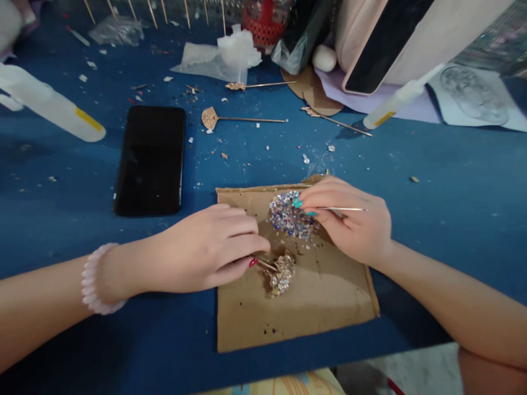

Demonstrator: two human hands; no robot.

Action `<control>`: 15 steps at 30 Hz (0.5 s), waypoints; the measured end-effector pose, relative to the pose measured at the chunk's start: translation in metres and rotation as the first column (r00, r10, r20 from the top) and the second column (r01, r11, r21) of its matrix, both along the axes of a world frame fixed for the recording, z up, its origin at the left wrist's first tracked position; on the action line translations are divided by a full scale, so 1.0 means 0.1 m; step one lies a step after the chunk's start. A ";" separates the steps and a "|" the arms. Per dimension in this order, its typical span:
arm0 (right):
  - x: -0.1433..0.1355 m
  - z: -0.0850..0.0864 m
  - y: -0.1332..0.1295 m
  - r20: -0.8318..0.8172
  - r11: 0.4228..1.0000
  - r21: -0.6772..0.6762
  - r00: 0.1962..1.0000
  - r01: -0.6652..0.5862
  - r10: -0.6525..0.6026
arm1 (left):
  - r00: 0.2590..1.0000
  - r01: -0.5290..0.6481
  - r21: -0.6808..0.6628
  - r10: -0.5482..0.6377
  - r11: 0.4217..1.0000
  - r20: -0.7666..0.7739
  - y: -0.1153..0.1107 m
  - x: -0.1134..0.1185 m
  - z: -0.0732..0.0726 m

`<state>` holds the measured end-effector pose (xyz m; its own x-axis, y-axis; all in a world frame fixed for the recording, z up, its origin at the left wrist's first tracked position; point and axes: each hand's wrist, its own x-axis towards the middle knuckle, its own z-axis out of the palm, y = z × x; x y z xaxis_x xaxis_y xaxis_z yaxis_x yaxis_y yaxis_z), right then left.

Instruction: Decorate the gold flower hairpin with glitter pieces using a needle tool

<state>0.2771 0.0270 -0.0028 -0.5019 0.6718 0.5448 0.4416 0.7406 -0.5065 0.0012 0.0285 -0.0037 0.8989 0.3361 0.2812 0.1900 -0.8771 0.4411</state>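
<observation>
A piece of brown cardboard (329, 296) lies on the blue table. My left hand (209, 247) pinches the thin stem of a gold hairpin (284, 271), whose wide head is studded with small shiny stones and is over the cardboard. A pile of blue, purple and clear rhinestones (286, 216) sits near the cardboard's far edge. My right hand (349, 219) holds a thin metal stick (346, 209) between its fingers, with the fingertips at the right side of the pile. Whatever the stick's tip touches is hidden by the fingers.
A black phone (150, 159) lies left of the cardboard. Beyond are a fan-headed hairpin (209, 118), two other hairpins, crumpled plastic (218, 57), a white bottle (51, 104) at left and another bottle (397, 104) at right. Small scraps dot the table.
</observation>
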 end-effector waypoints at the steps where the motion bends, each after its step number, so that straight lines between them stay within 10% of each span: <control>1: 0.00 0.00 0.00 -0.003 1.000 0.001 1.000 0.000 0.000 | 1.000 -0.001 0.002 0.001 1.000 0.002 0.00 0.00 0.00; 15: -0.02 0.02 0.00 -0.041 0.999 -0.023 0.999 -0.024 0.023 | 1.000 -0.007 -0.021 0.007 1.000 0.004 -0.05 -0.02 0.00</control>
<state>0.2756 0.0269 -0.0005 -0.4953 0.6731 0.5492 0.4025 0.7380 -0.5416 -0.0012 0.0239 -0.0038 0.8955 0.3482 0.2773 0.1943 -0.8662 0.4605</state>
